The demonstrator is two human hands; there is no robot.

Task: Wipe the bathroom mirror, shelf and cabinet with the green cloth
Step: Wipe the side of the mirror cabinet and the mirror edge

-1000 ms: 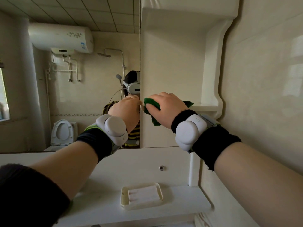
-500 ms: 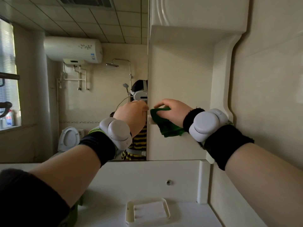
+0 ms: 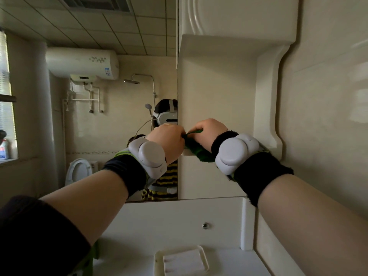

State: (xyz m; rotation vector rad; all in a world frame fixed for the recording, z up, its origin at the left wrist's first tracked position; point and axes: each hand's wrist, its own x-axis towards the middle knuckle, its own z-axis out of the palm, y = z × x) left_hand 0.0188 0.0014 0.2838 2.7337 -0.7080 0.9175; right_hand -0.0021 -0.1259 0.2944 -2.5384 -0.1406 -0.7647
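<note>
Since half a second ago my two hands have closed in on each other: the left one has slid right until its fingertips meet the right one's, and the cloth, which hung open below the right hand, is now bunched between them. The view has also tipped up a little, showing more of the cabinet door overhead.

To the left of my hands the mirror [image 3: 111,120] reflects a water heater, a shower head and a toilet. My left hand [image 3: 166,141] sits in front of the mirror's right edge, fingers curled and pinching the near end of the green cloth [image 3: 198,151]. The cloth lies between both hands, on the front lip of the small shelf [image 3: 264,144], and droops under the right palm. My right hand [image 3: 209,132] is clenched on the cloth's top edge, knuckles up. Both wrists carry white trackers over black bands.

Above my hands hangs the cabinet [image 3: 239,16], its moulded door shut. Below them, on the counter ledge, a white soap dish [image 3: 182,259] sits just under my right forearm.
</note>
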